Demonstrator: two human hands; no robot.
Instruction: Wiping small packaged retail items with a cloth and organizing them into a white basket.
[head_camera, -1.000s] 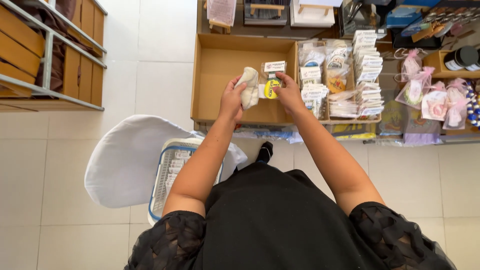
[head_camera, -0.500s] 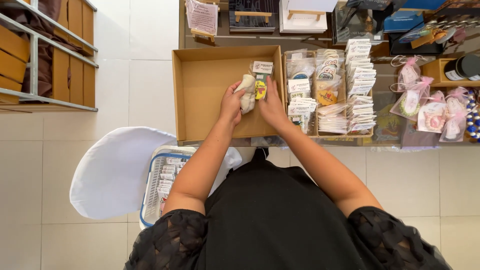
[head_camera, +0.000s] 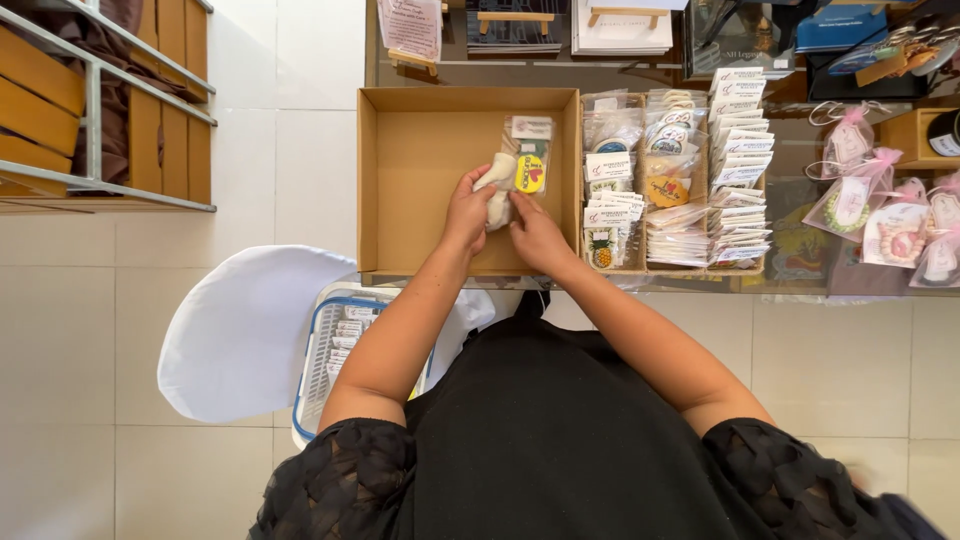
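Both my hands are inside a shallow cardboard box (head_camera: 420, 170) on a glass counter. My left hand (head_camera: 468, 208) grips a small clear packet holding a white item (head_camera: 497, 180). My right hand (head_camera: 536, 232) holds the lower edge of a clear packet with a round yellow badge (head_camera: 529, 172) and a white header card. The two packets lie side by side near the box's right wall, low over the box floor. The rest of that compartment is bare cardboard.
Right of the divider stand rows of packaged badges and cards (head_camera: 668, 180). Pink ribbon-tied bags (head_camera: 880, 210) lie further right. A blue-and-white basket of packets (head_camera: 340, 350) sits on a white chair (head_camera: 240, 330) at my left. A wooden shelf rack (head_camera: 100, 110) stands far left.
My hands have lowered the two packets down into the cardboard box, and the view has shifted closer over the counter.
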